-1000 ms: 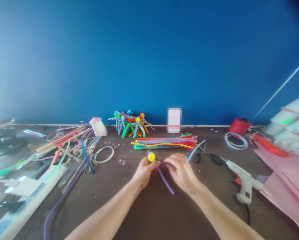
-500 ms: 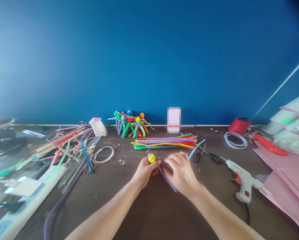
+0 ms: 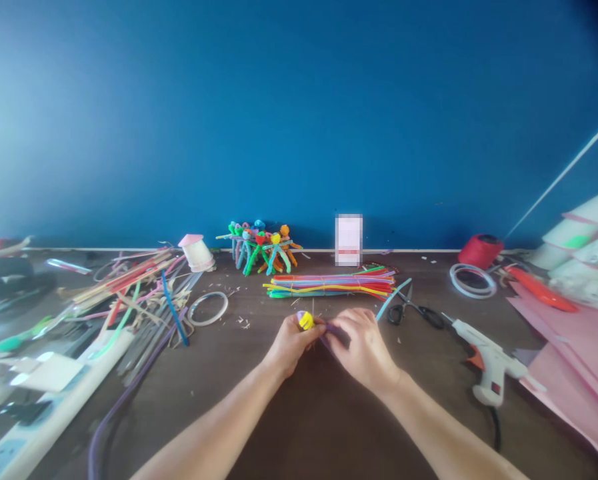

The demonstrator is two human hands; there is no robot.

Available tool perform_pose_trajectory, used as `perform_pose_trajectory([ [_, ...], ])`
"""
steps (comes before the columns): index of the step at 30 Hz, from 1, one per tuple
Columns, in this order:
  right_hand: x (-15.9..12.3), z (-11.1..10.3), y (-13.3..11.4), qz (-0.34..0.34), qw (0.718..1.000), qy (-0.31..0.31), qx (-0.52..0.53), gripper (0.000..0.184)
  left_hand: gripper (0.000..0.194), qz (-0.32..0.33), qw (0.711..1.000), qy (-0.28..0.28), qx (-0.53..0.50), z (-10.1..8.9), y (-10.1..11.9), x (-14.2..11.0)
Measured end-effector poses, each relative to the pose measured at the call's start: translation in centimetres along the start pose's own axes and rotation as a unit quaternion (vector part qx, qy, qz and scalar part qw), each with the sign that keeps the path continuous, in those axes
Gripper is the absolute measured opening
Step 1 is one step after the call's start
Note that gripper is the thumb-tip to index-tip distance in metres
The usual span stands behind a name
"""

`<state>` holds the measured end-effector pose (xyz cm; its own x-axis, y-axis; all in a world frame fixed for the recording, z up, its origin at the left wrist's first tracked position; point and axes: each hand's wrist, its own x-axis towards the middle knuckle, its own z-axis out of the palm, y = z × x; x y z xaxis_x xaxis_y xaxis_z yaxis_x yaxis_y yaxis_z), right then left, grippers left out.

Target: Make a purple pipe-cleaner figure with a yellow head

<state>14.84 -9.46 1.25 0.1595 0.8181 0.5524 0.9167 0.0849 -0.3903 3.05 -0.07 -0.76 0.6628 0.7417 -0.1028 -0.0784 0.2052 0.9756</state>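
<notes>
My left hand (image 3: 287, 345) is closed around a small pipe-cleaner figure (image 3: 306, 321), whose rounded yellow end with a bit of lilac sticks up past the thumb. My right hand (image 3: 363, 343) pinches a purple pipe cleaner (image 3: 329, 329) that runs from the left fingertips. Both hands nearly meet above the dark table, and the fingers hide most of the piece. Beyond them lies a bundle of colored pipe cleaners (image 3: 329, 285). Behind it on the left stand several finished pipe-cleaner figures (image 3: 261, 247) with ball heads and thin limbs.
Scissors (image 3: 407, 307) and a glue gun (image 3: 491, 363) lie to the right, near pink sheets (image 3: 573, 360), a red thread spool (image 3: 480, 251) and a clear ring (image 3: 473, 281). At left are a tape roll (image 3: 207, 309), a power strip (image 3: 53, 407) and loose strips (image 3: 129, 287).
The right fingers have drawn in around the purple pipe cleaner, and its loose end no longer shows below the hand. The yellow end has tipped and shifted slightly right and down.
</notes>
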Motion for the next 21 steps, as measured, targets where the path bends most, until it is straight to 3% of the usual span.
perform_pose_trajectory([
  [13, -0.12, 0.12, 0.12, 0.034, 0.999, 0.001, 0.025, 0.001, 0.023, 0.006, 1.000, 0.017, 0.010, 0.16, 0.20, -0.11],
  [21, 0.10, 0.09, 0.39, 0.098, 0.986, -0.015, 0.135, 0.007, 0.019, 0.015, 0.999, 0.026, 0.045, 0.33, 0.32, -0.28],
])
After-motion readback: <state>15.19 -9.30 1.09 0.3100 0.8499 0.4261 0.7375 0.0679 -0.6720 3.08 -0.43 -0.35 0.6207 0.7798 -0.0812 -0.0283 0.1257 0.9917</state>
